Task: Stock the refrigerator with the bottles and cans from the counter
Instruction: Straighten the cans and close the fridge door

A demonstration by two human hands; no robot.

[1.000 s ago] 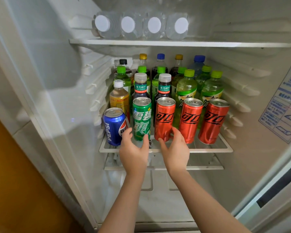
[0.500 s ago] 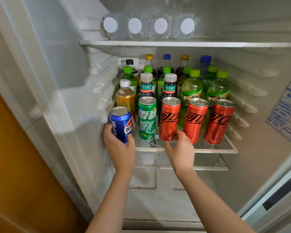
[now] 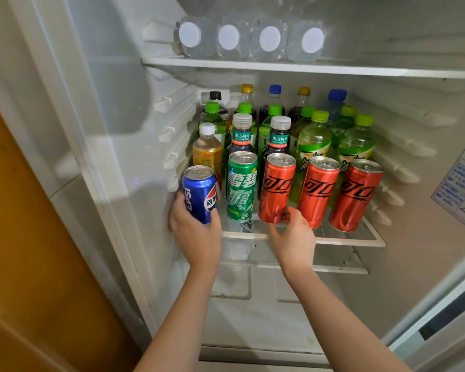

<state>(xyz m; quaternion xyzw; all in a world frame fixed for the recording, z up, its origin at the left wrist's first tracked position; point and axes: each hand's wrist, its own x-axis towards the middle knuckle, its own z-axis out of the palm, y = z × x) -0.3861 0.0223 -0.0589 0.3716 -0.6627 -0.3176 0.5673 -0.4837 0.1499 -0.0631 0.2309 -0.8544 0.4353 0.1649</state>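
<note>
The open refrigerator's middle shelf (image 3: 333, 241) carries a front row of cans. My left hand (image 3: 195, 234) grips the base of a blue Pepsi can (image 3: 199, 193) at the row's left end. A green Sprite can (image 3: 241, 185) stands beside it. My right hand (image 3: 293, 240) pinches the bottom of the leftmost red cola can (image 3: 277, 186). Two more red cans (image 3: 317, 191) (image 3: 355, 194) stand to the right. Several bottles with green, white, yellow and blue caps (image 3: 314, 140) fill the shelf behind the cans.
Several clear water bottles (image 3: 249, 38) lie on the top shelf (image 3: 279, 67), white caps facing out. A lower glass shelf (image 3: 333, 268) sits just under the middle one. The fridge's left wall (image 3: 113, 130) is close to the Pepsi can. A label sticker (image 3: 459, 189) is on the right wall.
My left hand moved from the Sprite can's base to the Pepsi can and took hold of it. My right hand stayed at the leftmost red can's base.
</note>
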